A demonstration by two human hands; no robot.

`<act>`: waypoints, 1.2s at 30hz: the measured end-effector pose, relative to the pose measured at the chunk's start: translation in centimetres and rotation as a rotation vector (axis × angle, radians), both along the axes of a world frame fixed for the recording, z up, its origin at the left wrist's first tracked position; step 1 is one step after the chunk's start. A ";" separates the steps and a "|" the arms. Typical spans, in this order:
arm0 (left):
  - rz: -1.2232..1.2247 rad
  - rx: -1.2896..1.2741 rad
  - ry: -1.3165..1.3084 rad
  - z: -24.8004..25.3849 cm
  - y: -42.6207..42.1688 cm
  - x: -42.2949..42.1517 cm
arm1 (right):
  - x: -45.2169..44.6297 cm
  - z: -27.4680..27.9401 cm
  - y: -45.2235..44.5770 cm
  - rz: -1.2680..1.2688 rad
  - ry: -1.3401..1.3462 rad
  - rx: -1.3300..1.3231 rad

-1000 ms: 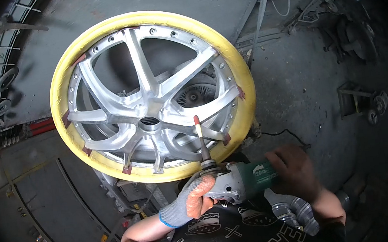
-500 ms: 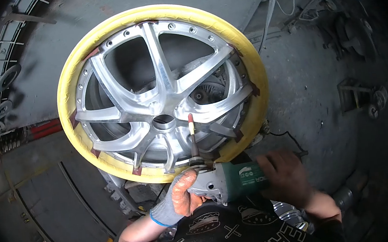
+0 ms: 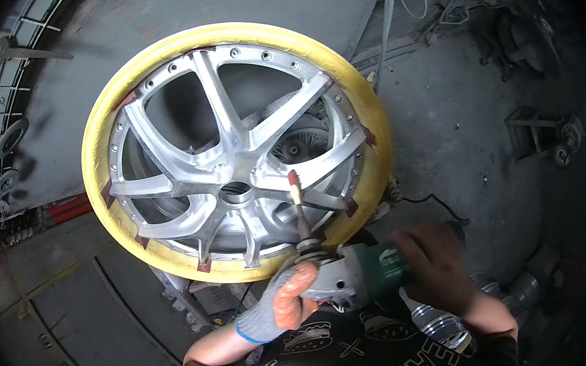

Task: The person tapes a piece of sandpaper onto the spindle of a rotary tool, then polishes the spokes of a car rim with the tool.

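Note:
A bare metal wheel rim (image 3: 222, 119) with several spokes sits tilted in front of me, its outer lip wrapped in yellow tape (image 3: 371, 115). My left hand (image 3: 283, 304), in a grey and orange glove with a blue cuff, is closed around the metal head of a green angle grinder (image 3: 379, 270). Behind it, my right hand (image 3: 439, 268), slightly blurred, wraps the green body. A long spindle (image 3: 303, 224) with a red-tipped, pale abrasive bit (image 3: 295, 186) reaches from the grinder over a lower right spoke, near the centre hole. Whether the bit touches the metal cannot be told.
Dark red tape pieces (image 3: 350, 207) mark the spoke ends. A wire rack (image 3: 2, 133) stands at the left. Hoses (image 3: 390, 18) hang at the upper right, with a small metal stand (image 3: 539, 134) below. Shiny cylindrical parts (image 3: 444, 327) lie near my right forearm.
The view has shifted, so the wheel appears further left. The bit has moved a little outward from the centre hole along the spoke. Both hands keep hold of the grinder.

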State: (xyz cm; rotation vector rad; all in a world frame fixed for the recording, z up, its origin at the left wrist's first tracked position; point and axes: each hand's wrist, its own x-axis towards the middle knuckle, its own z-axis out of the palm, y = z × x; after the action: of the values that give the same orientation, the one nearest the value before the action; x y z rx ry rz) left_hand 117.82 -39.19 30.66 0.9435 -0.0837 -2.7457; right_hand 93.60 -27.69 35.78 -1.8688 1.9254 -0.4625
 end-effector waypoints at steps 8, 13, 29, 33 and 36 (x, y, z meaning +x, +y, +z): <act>-0.151 -0.020 -0.030 -2.7 2.0 -6.8 | -5.5 -1.1 2.2 -0.086 0.159 -0.057; -0.137 0.467 0.250 -9.7 3.0 -7.4 | -8.1 -1.7 2.2 -0.104 0.175 -0.073; -0.089 -0.005 -0.066 -0.9 3.2 -6.2 | -6.6 -1.2 1.2 0.038 0.066 -0.032; 0.013 0.026 -0.033 -0.3 3.2 -4.8 | -5.0 -0.8 0.7 0.067 0.066 -0.004; 0.051 0.019 0.043 -1.1 3.2 -2.9 | -3.9 -0.5 0.2 0.091 0.074 0.021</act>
State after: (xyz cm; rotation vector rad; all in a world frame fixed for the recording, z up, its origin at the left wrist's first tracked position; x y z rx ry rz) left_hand 114.88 -35.97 29.55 0.8783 -0.0257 -2.7231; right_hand 89.75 -27.47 35.24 -1.9763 1.8746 -0.3474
